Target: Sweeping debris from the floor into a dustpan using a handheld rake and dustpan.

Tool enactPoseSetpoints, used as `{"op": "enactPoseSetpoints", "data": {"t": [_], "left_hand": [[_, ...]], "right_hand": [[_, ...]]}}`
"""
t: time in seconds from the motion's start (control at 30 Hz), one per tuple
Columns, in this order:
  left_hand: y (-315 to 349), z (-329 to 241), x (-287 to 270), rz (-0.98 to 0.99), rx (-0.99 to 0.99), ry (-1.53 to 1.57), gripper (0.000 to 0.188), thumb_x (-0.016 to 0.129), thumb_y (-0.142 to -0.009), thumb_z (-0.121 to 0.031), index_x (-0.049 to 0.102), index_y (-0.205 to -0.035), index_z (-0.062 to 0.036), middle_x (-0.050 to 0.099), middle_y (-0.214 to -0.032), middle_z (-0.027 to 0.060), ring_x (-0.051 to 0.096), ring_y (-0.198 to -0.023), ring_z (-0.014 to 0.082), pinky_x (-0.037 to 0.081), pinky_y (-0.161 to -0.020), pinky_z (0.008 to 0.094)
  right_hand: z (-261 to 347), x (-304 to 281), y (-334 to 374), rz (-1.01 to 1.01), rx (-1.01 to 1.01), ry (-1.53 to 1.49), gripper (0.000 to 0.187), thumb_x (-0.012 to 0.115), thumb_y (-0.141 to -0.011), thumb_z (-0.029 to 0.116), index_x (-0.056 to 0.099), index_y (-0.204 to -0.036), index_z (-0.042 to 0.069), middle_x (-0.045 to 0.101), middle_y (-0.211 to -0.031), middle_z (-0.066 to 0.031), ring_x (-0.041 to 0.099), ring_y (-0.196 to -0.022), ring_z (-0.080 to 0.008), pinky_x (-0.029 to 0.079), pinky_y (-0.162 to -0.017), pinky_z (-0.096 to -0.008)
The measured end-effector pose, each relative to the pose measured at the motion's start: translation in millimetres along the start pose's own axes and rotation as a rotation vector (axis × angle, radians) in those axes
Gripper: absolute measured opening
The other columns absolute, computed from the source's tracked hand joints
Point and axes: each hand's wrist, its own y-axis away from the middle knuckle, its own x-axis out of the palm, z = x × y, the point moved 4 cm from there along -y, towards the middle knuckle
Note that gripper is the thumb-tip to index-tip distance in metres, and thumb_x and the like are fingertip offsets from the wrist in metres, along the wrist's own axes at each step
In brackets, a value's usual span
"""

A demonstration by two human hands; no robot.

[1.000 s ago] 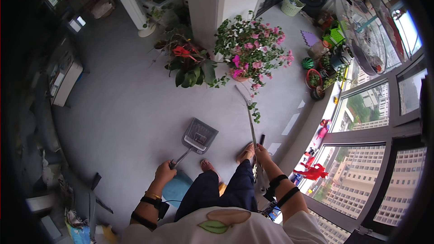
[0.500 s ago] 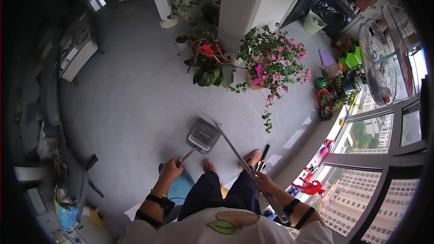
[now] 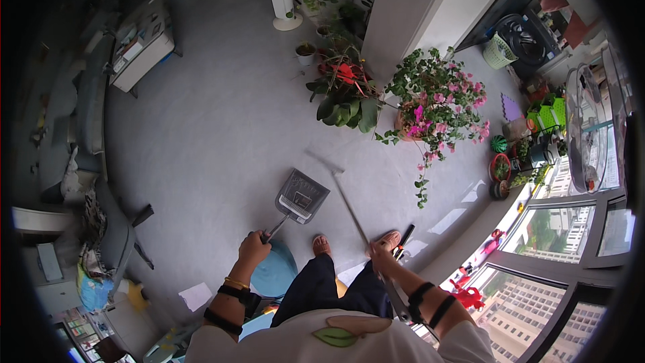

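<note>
A left hand, fingers curled around a slim handle, holds a dark, square-cornered dustpan out ahead of the grip, its pale comb teeth nearest the fist. Likely stiff, light plastic, it should steer best from the handle's end. A right hand is wrapped around a thin, straight pole, whose blurred head reaches past the pan over smooth grey floor; seemingly rigid and perhaps slick, it suits a firm mid-shaft hold. Finger detail is too small to tell.
</note>
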Motion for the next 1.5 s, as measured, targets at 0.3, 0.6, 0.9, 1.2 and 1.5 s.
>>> {"op": "enactPoseSetpoints", "data": {"t": [0.3, 0.6, 0.9, 1.2, 1.5], "left_hand": [[6, 42, -8, -0.021, -0.048, 0.097, 0.03, 0.06, -0.067, -0.02, 0.06, -0.097, -0.0134, 0.063, -0.093, 0.011, 0.059, -0.091, 0.0291, 0.045, -0.079, 0.0374], [31, 109, -14, -0.109, -0.179, 0.35, 0.033, 0.063, -0.064, -0.022, 0.059, -0.096, -0.0124, 0.064, -0.078, 0.0091, 0.062, -0.078, 0.0262, 0.047, -0.071, 0.0365], [25, 153, -42, -0.289, -0.389, 0.448, 0.03, 0.061, -0.064, -0.02, 0.061, -0.092, -0.0114, 0.064, -0.075, 0.0091, 0.062, -0.076, 0.0264, 0.047, -0.069, 0.0366], [-33, 206, -76, -0.408, -0.549, 0.766, 0.027, 0.058, -0.069, -0.015, 0.062, -0.095, -0.0084, 0.064, -0.069, 0.0079, 0.059, -0.057, 0.0175, 0.046, -0.052, 0.0291], [-64, 223, -142, -0.431, -0.711, 1.083, 0.025, 0.053, -0.071, -0.008, 0.061, -0.095, -0.0052, 0.063, -0.064, 0.0069, 0.052, -0.044, 0.0092, 0.037, -0.037, 0.0221]], "right_hand": [[109, -52, 66, 0.215, 0.334, -0.468, 0.046, 0.038, -0.09, 0.022, 0.031, -0.134, 0.009, 0.046, -0.053, -0.0034, 0.045, -0.039, -0.0112, 0.038, -0.034, -0.0253], [149, -66, -44, 0.118, 0.375, -0.574, 0.045, 0.044, -0.088, 0.02, 0.035, -0.131, 0.01, 0.046, -0.051, -0.005, 0.045, -0.038, -0.0135, 0.037, -0.032, -0.0266], [226, -42, -174, 0.228, 0.236, -0.329, 0.045, 0.045, -0.088, 0.023, 0.036, -0.13, 0.013, 0.047, -0.049, -0.0037, 0.043, -0.035, -0.0123, 0.036, -0.032, -0.0262], [358, 21, -324, 0.485, 0.042, -0.237, 0.044, 0.042, -0.087, 0.021, 0.036, -0.13, 0.01, 0.046, -0.052, -0.0036, 0.042, -0.035, -0.0121, 0.037, -0.033, -0.0266], [457, 113, -439, 0.488, -0.378, 0.374, 0.045, 0.043, -0.086, 0.024, 0.037, -0.127, 0.006, 0.059, -0.097, -0.0198, 0.06, -0.083, -0.031, 0.048, -0.073, -0.0374]]}}
